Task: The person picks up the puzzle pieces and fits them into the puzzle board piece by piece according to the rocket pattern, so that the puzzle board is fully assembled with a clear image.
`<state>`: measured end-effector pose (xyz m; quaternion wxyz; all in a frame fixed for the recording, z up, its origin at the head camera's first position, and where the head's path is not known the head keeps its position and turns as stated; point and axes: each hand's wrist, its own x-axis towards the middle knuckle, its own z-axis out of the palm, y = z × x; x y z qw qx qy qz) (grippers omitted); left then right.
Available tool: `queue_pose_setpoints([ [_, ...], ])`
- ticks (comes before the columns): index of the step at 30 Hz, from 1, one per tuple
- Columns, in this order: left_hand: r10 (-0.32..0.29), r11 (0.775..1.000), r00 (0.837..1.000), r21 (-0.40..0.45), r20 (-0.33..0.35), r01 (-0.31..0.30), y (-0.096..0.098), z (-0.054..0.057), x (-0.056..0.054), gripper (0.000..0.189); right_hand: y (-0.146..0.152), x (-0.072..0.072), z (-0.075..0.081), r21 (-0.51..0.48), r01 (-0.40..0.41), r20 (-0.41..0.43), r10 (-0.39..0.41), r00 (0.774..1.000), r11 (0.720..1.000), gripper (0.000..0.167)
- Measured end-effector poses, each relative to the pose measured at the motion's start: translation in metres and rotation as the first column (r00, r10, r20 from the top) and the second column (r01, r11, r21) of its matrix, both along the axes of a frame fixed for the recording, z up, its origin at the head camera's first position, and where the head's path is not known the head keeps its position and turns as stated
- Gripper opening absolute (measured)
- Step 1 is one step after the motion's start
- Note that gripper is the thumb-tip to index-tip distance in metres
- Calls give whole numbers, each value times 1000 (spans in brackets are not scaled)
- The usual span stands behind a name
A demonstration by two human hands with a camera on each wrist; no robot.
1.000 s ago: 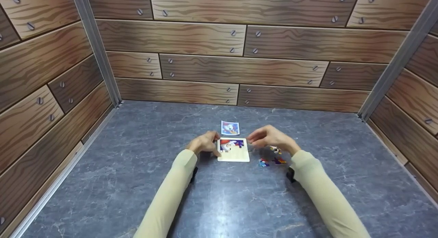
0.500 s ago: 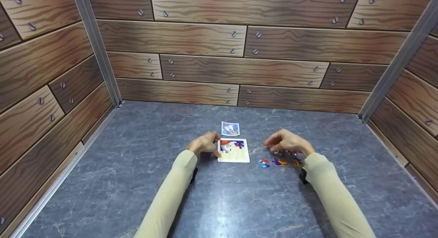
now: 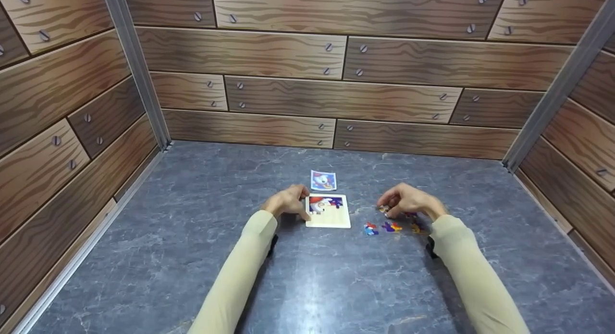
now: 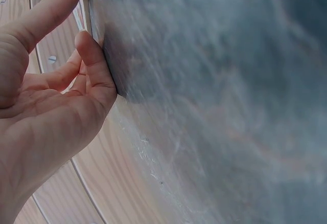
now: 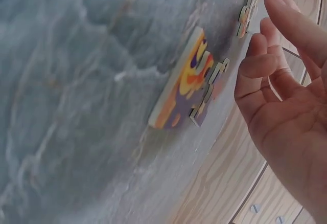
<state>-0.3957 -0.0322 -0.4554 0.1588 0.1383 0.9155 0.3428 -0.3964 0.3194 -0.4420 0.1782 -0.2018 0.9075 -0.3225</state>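
A pale wooden puzzle board point(image 3: 329, 219), with its upper part filled by a red, white and purple picture, lies flat in the middle of the table. Along the board's left edge my left hand point(image 3: 287, 200) holds it, thumb low and fingers at the upper corner. To the right, my right hand point(image 3: 408, 201) is low over a small white-and-yellow puzzle piece point(image 3: 384, 209), its thumb and forefinger apart on either side. In the right wrist view, the fingertips are right beside a puzzle piece point(image 5: 249, 14).
Several loose pieces lie near the right hand: a blue-and-red piece point(image 3: 370, 228), a purple-and-orange piece point(image 3: 392, 227) and a yellow piece point(image 3: 416, 228). Behind the board is a small picture card point(image 3: 323, 179). Wood-patterned walls point(image 3: 250, 129) enclose the grey marbled table point(image 3: 216, 190).
My right hand has moved right from the board's right edge to the loose pieces and lowered over one. The left hand has stayed at the board.
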Motion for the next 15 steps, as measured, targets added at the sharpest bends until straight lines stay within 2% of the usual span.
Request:
queue_pose_setpoints([
  [6, 0, 1000, 1000, 5, -18, 0, -1, -1, -1, 64, -1, -1, 0, 28, -14, 14, 14, 1000, 999, 34],
  [15, 2, 1000, 1000, -17, -23, -3, 1, -1, -1, 63, -7, -2, 3, 116, 8, 12, -10, 1000, 993, 42],
])
